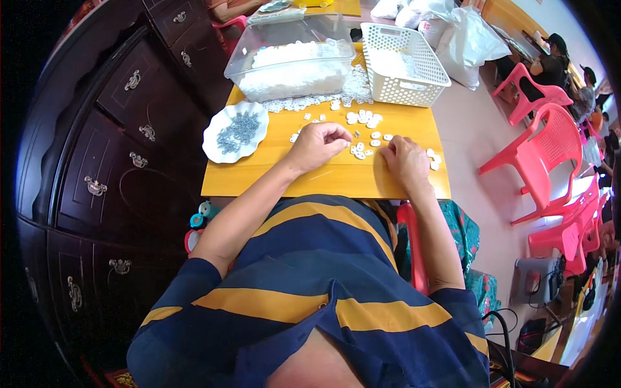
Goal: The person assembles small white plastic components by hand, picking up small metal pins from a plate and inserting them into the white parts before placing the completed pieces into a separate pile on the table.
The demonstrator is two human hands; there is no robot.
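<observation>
My left hand (319, 147) is over the table with its fingers curled together; a small white piece shows at its fingertips, too small to name. My right hand (409, 161) rests on the wood with bent fingers pressed together, and whatever they hold is hidden. Between the hands lie several small white oval pieces (360, 152) with dark holes. A tiny grey metal part (356, 134) lies just beyond my left fingertips. More white pieces (364, 118) are grouped farther back, and a few (434, 159) sit right of my right hand. Many small grey metal parts (238, 132) fill a white scalloped dish (211, 137) at the left.
At the table's back stand a clear plastic box (284, 84) heaped with white pieces and a white perforated basket (407, 94). Loose white pieces (356, 87) spread around their bases. Dark drawers (116, 155) border the left. Pink chairs (540, 149) and white sacks (466, 48) stand right.
</observation>
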